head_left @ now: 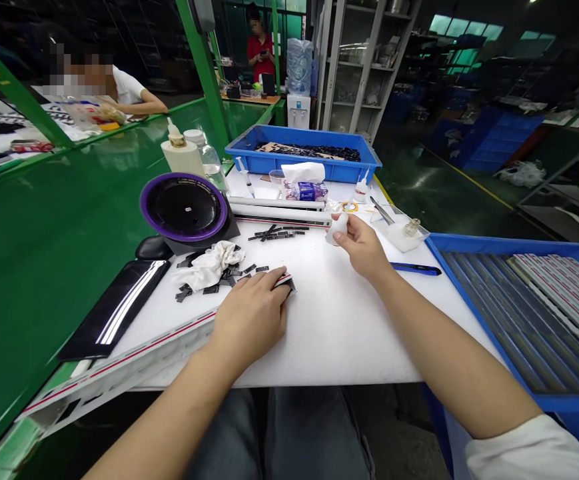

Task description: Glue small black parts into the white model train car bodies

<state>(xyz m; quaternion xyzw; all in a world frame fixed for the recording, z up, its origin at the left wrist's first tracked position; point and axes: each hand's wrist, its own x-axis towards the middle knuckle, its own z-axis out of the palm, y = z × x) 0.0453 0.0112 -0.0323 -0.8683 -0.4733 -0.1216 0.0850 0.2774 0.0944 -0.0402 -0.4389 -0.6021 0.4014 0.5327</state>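
My left hand [254,310] is closed over the far end of a long white profile strip [154,347] with a red line along it. The strip runs slantwise past the table's front left edge. In my right hand [366,247] is a small white squeeze bottle [338,230], tilted, with its thin nozzle pointing up. Small black clips [212,289] lie scattered beside my left hand, partly under a crumpled white cloth [214,263]. More thin black pieces [276,233] lie further back, in front of several white profile strips [279,212].
A round black, purple-rimmed fan-like device [184,207] stands at left. Behind are a blue bin [304,173] and tissue pack [305,191]. A blue cutter knife [416,269] lies right, near a blue tray [519,243] of strips. Two other people are further off.
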